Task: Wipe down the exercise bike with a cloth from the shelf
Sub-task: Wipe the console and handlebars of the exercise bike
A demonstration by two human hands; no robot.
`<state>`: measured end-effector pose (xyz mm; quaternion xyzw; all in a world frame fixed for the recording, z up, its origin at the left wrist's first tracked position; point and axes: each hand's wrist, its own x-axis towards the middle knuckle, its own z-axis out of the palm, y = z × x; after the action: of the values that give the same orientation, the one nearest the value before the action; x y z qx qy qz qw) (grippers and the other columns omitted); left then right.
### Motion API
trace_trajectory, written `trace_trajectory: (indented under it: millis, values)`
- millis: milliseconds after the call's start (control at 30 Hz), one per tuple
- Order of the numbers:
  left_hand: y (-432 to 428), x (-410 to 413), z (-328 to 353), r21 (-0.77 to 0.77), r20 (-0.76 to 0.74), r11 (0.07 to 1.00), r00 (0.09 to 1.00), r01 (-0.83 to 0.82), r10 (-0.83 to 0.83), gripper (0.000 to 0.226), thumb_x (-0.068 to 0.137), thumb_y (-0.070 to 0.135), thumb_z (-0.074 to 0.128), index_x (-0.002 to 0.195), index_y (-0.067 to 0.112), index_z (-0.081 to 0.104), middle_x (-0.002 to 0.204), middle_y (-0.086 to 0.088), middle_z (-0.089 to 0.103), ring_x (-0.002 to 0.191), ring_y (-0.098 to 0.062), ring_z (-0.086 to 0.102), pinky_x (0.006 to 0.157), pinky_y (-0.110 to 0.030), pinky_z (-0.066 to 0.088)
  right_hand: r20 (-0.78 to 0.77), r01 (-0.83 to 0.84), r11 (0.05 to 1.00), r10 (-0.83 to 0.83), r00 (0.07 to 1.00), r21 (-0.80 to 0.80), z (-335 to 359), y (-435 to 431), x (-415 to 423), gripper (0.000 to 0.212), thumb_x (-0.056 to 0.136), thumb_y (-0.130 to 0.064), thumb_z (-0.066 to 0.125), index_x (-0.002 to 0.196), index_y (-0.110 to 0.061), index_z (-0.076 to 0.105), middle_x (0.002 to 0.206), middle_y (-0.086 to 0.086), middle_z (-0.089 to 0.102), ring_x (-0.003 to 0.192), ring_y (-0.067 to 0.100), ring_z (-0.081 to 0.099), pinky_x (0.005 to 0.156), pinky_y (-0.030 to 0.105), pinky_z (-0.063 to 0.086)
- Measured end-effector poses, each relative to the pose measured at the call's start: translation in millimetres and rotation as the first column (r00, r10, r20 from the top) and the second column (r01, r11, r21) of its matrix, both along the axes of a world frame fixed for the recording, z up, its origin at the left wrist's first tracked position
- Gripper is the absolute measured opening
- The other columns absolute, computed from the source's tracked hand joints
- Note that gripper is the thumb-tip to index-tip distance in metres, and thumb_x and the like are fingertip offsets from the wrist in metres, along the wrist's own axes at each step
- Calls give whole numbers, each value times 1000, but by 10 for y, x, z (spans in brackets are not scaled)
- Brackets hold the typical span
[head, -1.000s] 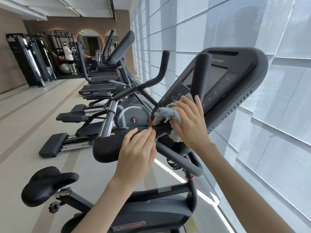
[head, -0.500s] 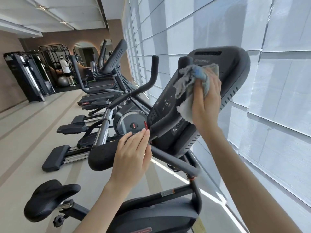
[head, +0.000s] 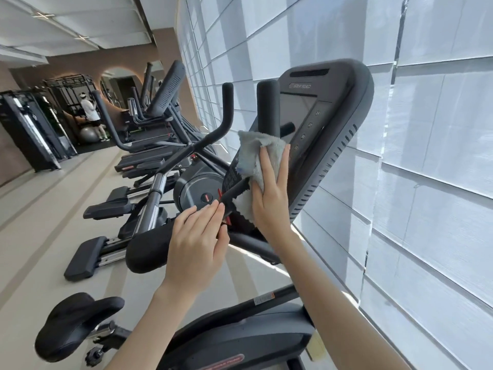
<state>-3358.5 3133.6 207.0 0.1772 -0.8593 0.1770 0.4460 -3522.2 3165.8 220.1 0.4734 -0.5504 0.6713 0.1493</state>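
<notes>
The right hand [head: 272,188] is pressing a grey microfibre cloth [head: 256,161] flat against the lower face of the exercise bike's console [head: 328,134], fingers extended and spread over the fabric rather than curled around it. To be wiping well here, the palm should be keeping even pressure and working in overlapping strokes, going lightly over the buttons. The right forearm is reaching up and forward, wrist nearly straight. The left hand [head: 197,244] is resting open on the padded handlebar [head: 149,249], fingertips touching the bar beneath the console, steadying the frame.
</notes>
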Motion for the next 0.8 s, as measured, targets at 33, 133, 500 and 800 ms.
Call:
trace_trajectory:
  millis: [33, 133, 500, 800]
  values:
    - [11, 4, 2, 11, -1, 1000, 1000, -1, 1, 32, 91, 16, 52, 115, 0, 67, 117, -11, 67, 106, -23, 64, 100, -42, 42, 29, -20, 1000, 20, 999, 1, -83, 22, 92, 52, 99, -13, 42, 148, -21, 25, 157, 10, -9, 145, 17, -9, 119, 31, 12]
    - [37, 29, 5, 39, 5, 999, 1000, 1, -1, 36, 92, 18, 48, 116, -2, 65, 119, -13, 66, 109, -23, 63, 102, -41, 41, 49, -82, 996, 81, 996, 31, -251, 129, 274, 53, 100, -20, 40, 148, -29, 21, 157, 1, -11, 143, 2, -5, 109, 6, 10]
    - [15, 100, 56, 2, -4, 1000, 1000, -4, 4, 36, 91, 20, 48, 113, -2, 67, 114, -12, 68, 105, -19, 60, 100, -41, 40, -301, 146, 989, -151, 942, -39, 976, 167, -462, 45, 94, -22, 44, 136, -7, 46, 152, 25, 17, 142, 38, 16, 113, 53, 22]
    - [-24, 182, 77, 10, 38, 1000, 999, 25, -25, 34, 91, 17, 49, 115, 0, 67, 117, -9, 67, 105, -20, 63, 100, -42, 42, -163, 139, 989, -144, 976, -42, 640, -35, -264, 51, 93, -1, 42, 144, -7, 34, 152, 26, 12, 143, 37, 13, 114, 49, 23]
